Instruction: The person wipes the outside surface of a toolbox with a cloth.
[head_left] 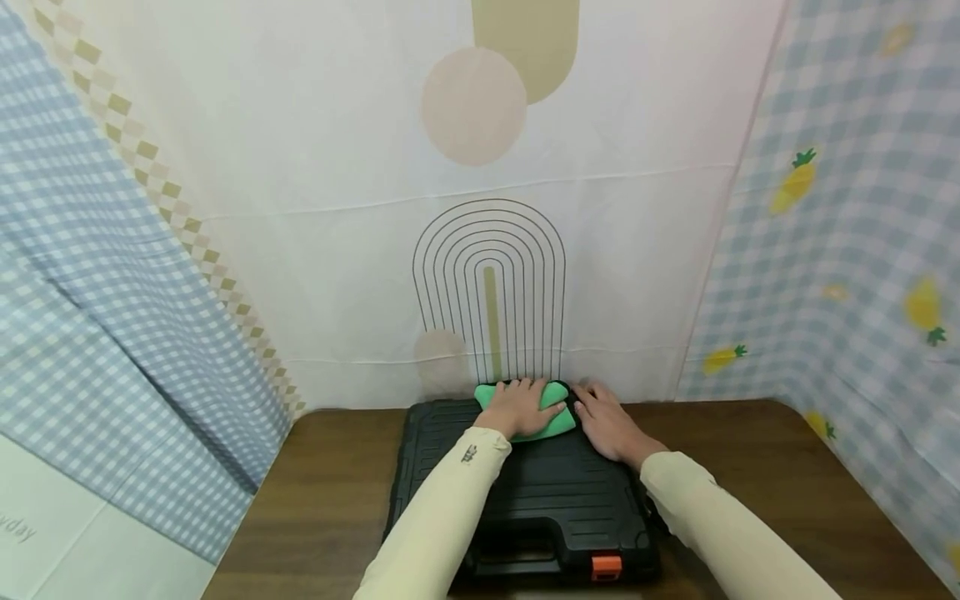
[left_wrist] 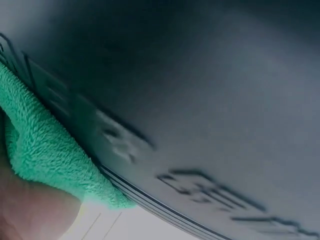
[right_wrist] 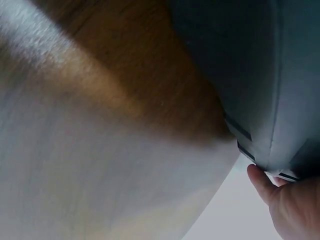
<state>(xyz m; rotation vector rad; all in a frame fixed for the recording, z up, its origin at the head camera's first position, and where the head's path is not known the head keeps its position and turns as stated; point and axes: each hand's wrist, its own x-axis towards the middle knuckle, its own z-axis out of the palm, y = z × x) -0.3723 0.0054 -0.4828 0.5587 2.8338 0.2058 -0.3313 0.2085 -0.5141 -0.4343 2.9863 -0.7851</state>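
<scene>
A black plastic carrying case [head_left: 555,483] lies flat on the table, its handle and an orange latch [head_left: 606,567] facing the near side. My left hand [head_left: 517,407] lies with fingers spread over a green cloth [head_left: 557,423], pressing it onto the lid near the back edge. The left wrist view shows the fluffy cloth [left_wrist: 45,145] against the case's embossed surface [left_wrist: 220,130]. At the case's back right corner rests my right hand [head_left: 611,427], fingers extended. In the right wrist view, fingertips of that hand [right_wrist: 295,205] touch the case's edge [right_wrist: 240,80].
The brown wooden table [head_left: 330,492] extends on both sides of the case. A white printed curtain [head_left: 337,275] hangs right behind the table's back edge. Checked blue fabric [head_left: 112,250] hangs at the left, and pineapple-patterned checked fabric [head_left: 847,250] at the right.
</scene>
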